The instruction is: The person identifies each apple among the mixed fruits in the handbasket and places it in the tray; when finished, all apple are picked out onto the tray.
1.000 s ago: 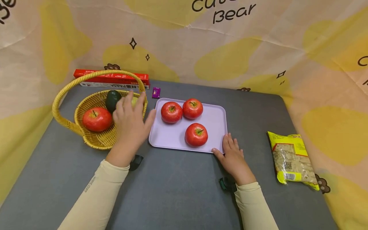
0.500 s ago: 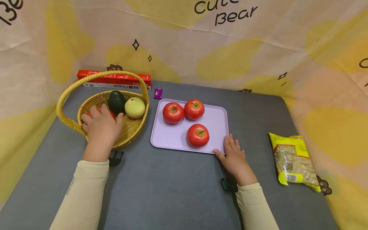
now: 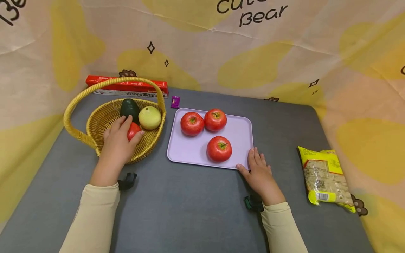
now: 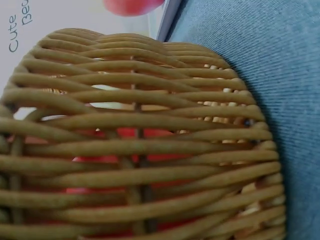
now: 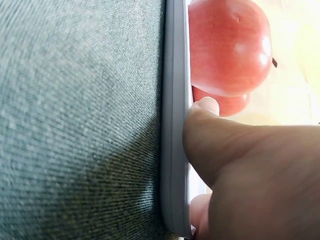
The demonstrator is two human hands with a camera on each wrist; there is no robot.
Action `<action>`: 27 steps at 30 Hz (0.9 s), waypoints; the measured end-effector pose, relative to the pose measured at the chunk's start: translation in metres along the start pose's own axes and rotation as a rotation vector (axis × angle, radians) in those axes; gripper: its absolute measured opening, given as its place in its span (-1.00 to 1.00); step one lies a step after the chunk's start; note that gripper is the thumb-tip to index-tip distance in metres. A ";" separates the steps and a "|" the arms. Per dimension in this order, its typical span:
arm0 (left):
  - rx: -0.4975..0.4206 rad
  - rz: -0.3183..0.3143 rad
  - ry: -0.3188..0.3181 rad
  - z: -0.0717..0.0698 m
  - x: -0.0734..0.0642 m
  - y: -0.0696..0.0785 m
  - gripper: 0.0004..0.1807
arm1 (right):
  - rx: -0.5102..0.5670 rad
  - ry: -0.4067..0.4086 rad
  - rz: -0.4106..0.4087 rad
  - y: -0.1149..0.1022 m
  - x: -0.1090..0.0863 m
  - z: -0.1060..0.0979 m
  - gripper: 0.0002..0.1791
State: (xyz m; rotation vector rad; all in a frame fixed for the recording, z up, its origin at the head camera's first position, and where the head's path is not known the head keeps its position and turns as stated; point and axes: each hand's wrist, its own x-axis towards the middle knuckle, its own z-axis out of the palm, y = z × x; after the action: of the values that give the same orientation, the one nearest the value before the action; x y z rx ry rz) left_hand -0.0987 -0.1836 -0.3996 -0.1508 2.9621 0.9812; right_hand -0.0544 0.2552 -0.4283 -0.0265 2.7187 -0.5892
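Note:
My left hand [image 3: 117,142] reaches into the wicker basket [image 3: 143,147] and grips a red apple [image 3: 134,130], its fingers on the far side and the thumb on the near right. Much of that apple is hidden by the hand. Beside it in the basket are a dark green avocado [image 3: 129,109] and a pale yellow-green round fruit [image 3: 149,117]. My right hand [image 3: 260,175] rests on the near right corner of the lilac tray [image 3: 190,156], thumb on the rim [image 5: 176,125]. On the tray sit three red apples, the nearest one [image 3: 219,149] apart from the other two [image 3: 192,123].
The basket's tall handle [image 3: 110,81] arches over its far side. Behind stands a red pasta box [image 3: 126,88], with a small purple packet [image 3: 175,102] to its right. A yellow bag [image 3: 326,179] lies at the right. Printed cloth hangs behind the grey table.
My left hand moved left from above the pale fruit to the apple in the basket, took hold of it and shifted it right. The right hand stayed on the tray's corner.

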 end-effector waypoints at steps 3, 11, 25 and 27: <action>-0.014 -0.019 -0.017 0.000 0.000 0.000 -0.14 | 0.003 -0.003 0.004 0.001 0.000 0.001 0.01; -0.050 -0.014 0.024 0.003 -0.002 0.000 -0.14 | 0.005 0.005 0.005 0.001 0.000 0.000 0.00; -0.043 -0.039 0.039 0.007 -0.003 0.001 -0.19 | 0.007 0.009 0.005 0.000 -0.001 0.001 0.01; -0.040 -0.032 0.053 0.008 -0.004 0.001 -0.20 | 0.007 0.009 0.005 0.000 -0.001 0.001 0.01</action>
State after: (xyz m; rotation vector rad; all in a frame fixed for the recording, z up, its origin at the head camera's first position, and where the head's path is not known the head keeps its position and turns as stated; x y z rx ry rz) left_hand -0.0947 -0.1779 -0.4053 -0.2283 2.9788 1.0495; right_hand -0.0534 0.2549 -0.4288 -0.0152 2.7244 -0.5985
